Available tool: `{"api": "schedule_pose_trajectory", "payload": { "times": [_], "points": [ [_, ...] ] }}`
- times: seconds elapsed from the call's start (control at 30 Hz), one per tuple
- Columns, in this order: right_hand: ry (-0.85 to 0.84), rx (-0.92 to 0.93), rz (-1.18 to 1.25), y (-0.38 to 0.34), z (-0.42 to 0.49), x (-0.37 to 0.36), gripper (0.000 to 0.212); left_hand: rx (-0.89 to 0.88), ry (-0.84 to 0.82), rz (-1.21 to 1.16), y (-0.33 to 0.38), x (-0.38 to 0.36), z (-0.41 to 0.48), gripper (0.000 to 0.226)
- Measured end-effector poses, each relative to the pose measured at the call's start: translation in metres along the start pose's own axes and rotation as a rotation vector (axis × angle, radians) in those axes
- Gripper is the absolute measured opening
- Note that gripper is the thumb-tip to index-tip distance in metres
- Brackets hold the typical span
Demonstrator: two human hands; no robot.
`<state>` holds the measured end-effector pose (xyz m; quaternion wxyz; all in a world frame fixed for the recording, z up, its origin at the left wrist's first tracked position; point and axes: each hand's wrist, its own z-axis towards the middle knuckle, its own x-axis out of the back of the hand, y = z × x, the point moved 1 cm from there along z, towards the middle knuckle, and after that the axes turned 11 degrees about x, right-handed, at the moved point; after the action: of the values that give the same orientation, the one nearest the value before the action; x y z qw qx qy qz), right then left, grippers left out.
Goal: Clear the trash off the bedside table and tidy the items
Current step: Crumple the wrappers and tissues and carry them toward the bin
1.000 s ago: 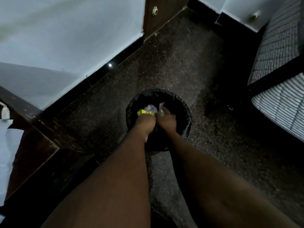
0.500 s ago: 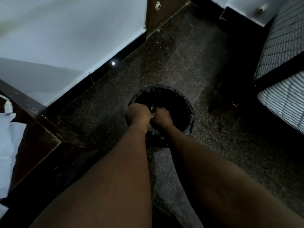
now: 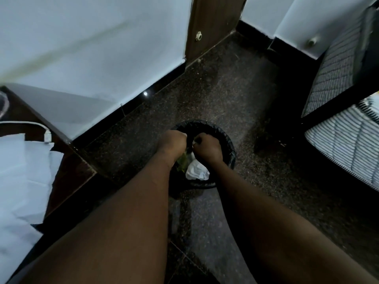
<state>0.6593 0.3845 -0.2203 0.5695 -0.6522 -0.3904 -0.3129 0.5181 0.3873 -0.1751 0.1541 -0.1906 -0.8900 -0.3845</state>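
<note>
Table (image 3: 69, 169) at lower left of frame, partly covered by white sheet (image 3: 22, 171); cable (image 3: 47, 137) is laid along its far edge. Left hand (image 3: 173, 141) is seen at frame centre over the left rim of bin (image 3: 207, 125), fingers curled into a fist; whether anything is held inside cannot be told. Greenish wrapper (image 3: 183, 160) is seen just below that fist, inside the bin. White crumpled paper (image 3: 196, 171) is lodged in the bin's near side, between the two wrists. Right hand (image 3: 208, 148) is placed just right of the left, over the bin mouth, fingers curled, and a small white scrap (image 3: 193, 142) appears to be pinched at the fingertips. Bed (image 3: 344, 144) at right edge, well apart from the bin.

Key relation: the trash lies directly under both fists, inside the bin, so release is judged to need only the fingers opened. The table lies lower left, nearer the left arm; the return is judged to be made that way.
</note>
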Motion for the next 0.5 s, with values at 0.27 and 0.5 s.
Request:
{"api": "schedule_pose_trajectory", "payload": {
  "times": [0.27,0.5],
  "points": [
    [0.107,0.103,0.056,-0.060,-0.054,0.053,0.014,-0.238,0.197,0.234,0.019,0.049,-0.091,0.036],
    [0.249,0.339,0.205,-0.170,-0.099,0.101,0.013,-0.327,0.530,0.056,0.004,0.137,-0.179,0.031]
  ]
}}
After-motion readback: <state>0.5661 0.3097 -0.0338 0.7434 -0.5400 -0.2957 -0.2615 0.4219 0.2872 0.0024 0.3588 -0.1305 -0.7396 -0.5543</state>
